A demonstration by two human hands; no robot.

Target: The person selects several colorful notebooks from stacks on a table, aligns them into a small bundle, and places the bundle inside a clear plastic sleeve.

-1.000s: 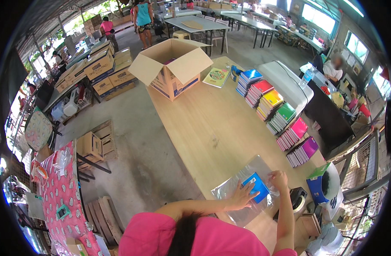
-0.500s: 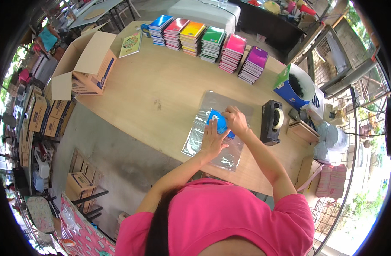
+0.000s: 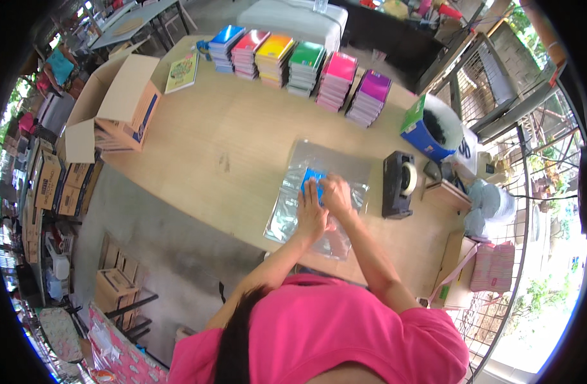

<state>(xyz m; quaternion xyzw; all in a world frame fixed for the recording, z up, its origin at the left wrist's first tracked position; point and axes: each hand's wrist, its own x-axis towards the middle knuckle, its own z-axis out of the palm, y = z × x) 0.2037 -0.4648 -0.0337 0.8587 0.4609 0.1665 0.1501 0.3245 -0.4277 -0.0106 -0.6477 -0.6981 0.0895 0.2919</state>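
The top [image 3: 344,320] I see over my remote link is bright pink, with a wide, curved neckline and 2 short, loose sleeves [image 3: 437,339]. Long, dark hair [image 3: 232,339] hangs down its left side. The left hand [image 3: 311,214] and right hand [image 3: 336,194] are bare.

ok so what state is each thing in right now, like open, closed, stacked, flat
Blue notebook: flat, partly hidden by the hands
Clear plastic: spread flat, creased
Left hand: fingers extended over the notebook
Right hand: fingers curled, grip unclear
Coloured notebooks: closed, six stacks
Green-covered pad: closed, flat
Cardboard box: open, flaps spread
Blue-green box: open, dark contents
Tape dispenser: upright, roll loaded
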